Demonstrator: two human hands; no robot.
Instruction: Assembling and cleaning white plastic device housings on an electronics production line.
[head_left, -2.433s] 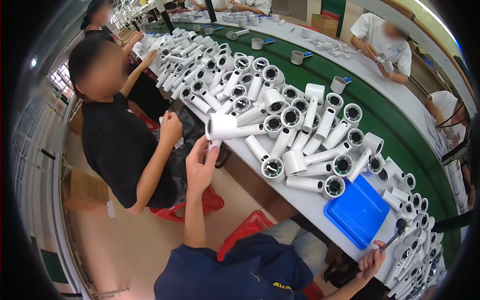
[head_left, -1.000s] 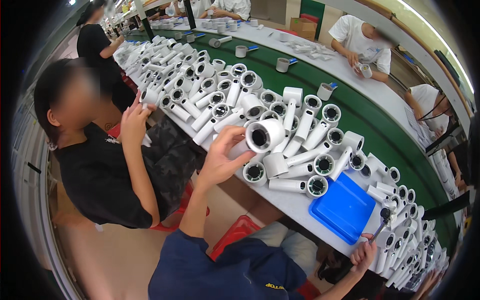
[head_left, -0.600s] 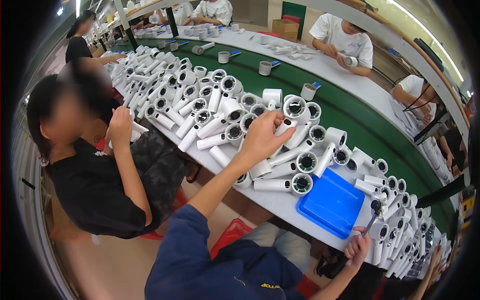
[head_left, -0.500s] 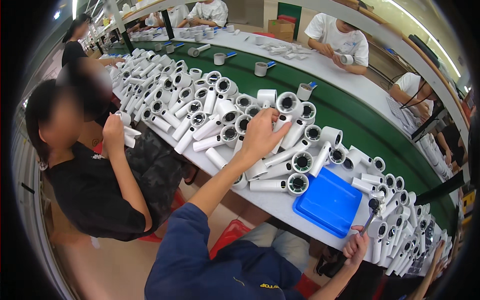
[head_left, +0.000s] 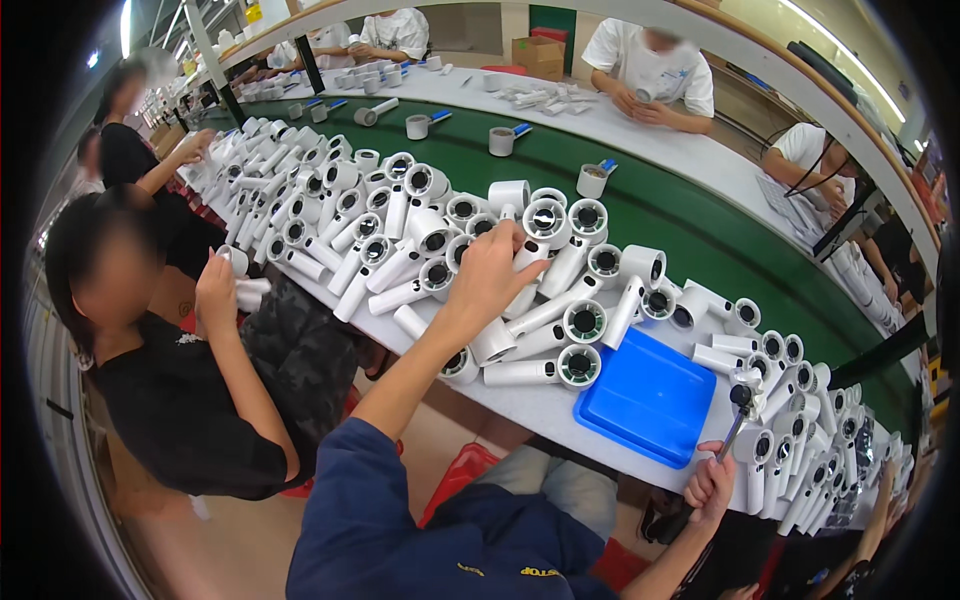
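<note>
Left hand (head_left: 487, 277) reaching over white dryer bodies (head_left: 540, 340) at table (head_left: 560, 410) centre, grip curling on one; right hand (head_left: 712, 483), 4 o'clock, clasping screwdriver (head_left: 737, 415). Advice: seat grip squarely before lifting.

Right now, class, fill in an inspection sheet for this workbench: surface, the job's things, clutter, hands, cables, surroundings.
Surface: long white bench beside a green belt.
Job's things: rows of white hair-dryer bodies lying close together; one hair-dryer body under the left hand.
Clutter: blue tray at the bench edge; small cups on the belt.
Hands: left hand reaches into the pile, fingers curled over a body; right hand grips a screwdriver.
Cables: nothing seen.
Surroundings: a seated co-worker at the left, other workers across the belt.
</note>
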